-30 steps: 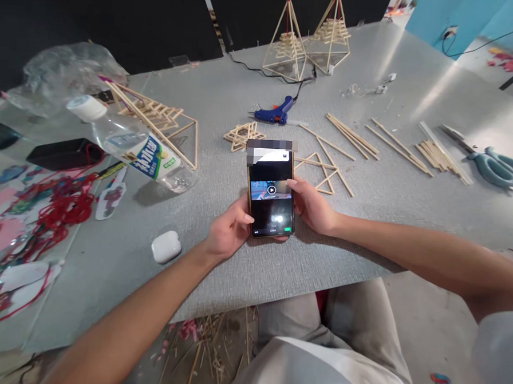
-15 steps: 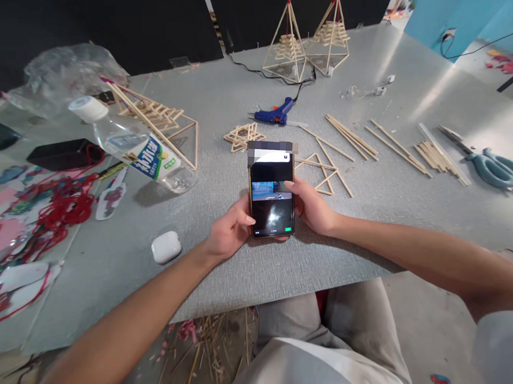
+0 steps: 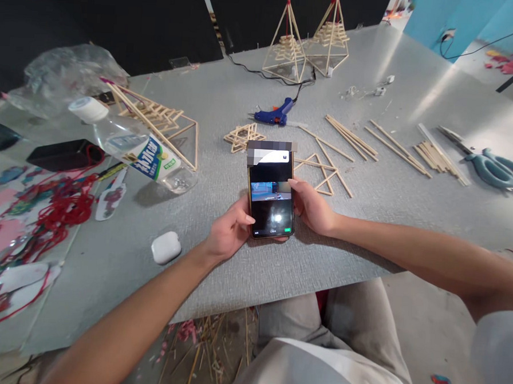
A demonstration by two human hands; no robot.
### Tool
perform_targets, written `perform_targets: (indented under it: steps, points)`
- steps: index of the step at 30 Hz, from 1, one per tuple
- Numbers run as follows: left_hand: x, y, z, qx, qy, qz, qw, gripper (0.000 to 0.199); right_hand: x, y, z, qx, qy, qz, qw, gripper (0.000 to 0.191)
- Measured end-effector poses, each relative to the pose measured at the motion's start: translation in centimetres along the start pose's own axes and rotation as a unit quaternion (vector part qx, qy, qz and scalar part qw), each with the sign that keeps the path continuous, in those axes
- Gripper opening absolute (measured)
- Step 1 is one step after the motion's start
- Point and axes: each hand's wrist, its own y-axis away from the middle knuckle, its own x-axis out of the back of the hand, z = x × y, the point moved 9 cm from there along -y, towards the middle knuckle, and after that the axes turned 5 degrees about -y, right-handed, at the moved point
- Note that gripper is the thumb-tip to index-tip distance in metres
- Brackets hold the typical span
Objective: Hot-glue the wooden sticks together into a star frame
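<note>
A smartphone is held upright between both hands above the near part of the table, its screen lit with a picture across the middle. My left hand grips its lower left side, the thumb on the front edge. My right hand wraps the right side, with the thumb at the screen's right edge. Fingers behind the phone are mostly hidden. Just beyond it lie a star-shaped stick frame and a flat frame of thin wooden sticks. A white earbud case rests left of my left hand.
A blue glue gun lies behind the phone. Loose sticks and scissors are to the right. At left stand a plastic bottle and red cords. Two stick pyramids are at the back.
My right thumb has shifted slightly right, toward the phone's edge. The picture on the screen has changed a little; the rest looks the same.
</note>
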Motion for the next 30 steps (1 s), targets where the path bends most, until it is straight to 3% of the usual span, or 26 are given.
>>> perform_targets:
  steps: [30]
  points:
    - [0.65, 0.14, -0.48, 0.004, 0.001, 0.000, 1.000, 0.060, -0.36, 0.16, -0.20, 0.003, -0.001, -0.014, 1.000, 0.051]
